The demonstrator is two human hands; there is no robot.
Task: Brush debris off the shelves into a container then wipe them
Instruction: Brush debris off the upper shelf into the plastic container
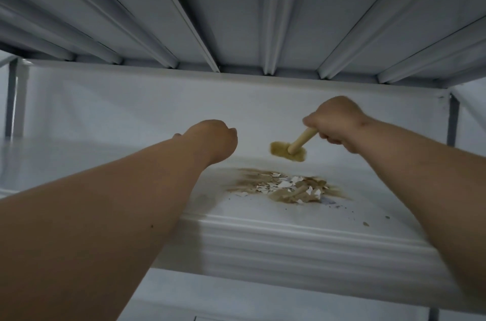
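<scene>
A pile of debris (286, 186), tan dust with white and brown flakes, lies on the white shelf (263, 218) near its front edge. My right hand (338, 122) grips the wooden handle of a small brush (289, 151), whose tan bristles hang just behind and above the pile. My left hand (214, 140) reaches over the shelf to the left of the brush, fingers curled into a fist, with nothing visible in it. A few loose specks (365, 223) lie to the right of the pile.
The ribbed underside of the shelf above (236, 18) hangs low over both hands. A white back wall (157, 102) closes the bay. Grey metal uprights (452, 120) stand at both sides. A lower shelf (210, 297) shows beneath the front lip.
</scene>
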